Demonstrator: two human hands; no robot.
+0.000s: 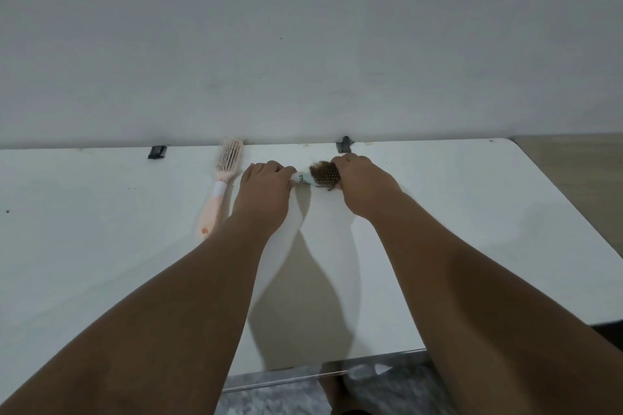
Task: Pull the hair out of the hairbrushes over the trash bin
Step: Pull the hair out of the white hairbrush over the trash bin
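Both hands are stretched to the far side of the bench and are closed on one hairbrush. The handle end of the pale green hairbrush (308, 178) is gripped by the left hand (268, 184); the brush head is covered from the right by the right hand (359, 178), fingers curled over it. A brown mat of hair (323, 172) is seen packed among the pins, so this brush is judged uncleaned. Whether strands are pinched by the right fingers cannot be told. The brush is held low, at or just above the white bench (101, 246), near its back edge.

A second, pink hairbrush (224, 175) is lying flat just beside the left hand, bristles up, head toward the wall. No hair is made out in it, though the view is too small to be sure.

Two dark clips (157, 152) are fixed at the back edge of the bench. No trash bin is clearly identified; something pale and crumpled is glimpsed under the near edge.

Progress is judged early: the hair is not yet pulled, and the brush is not yet over a bin.
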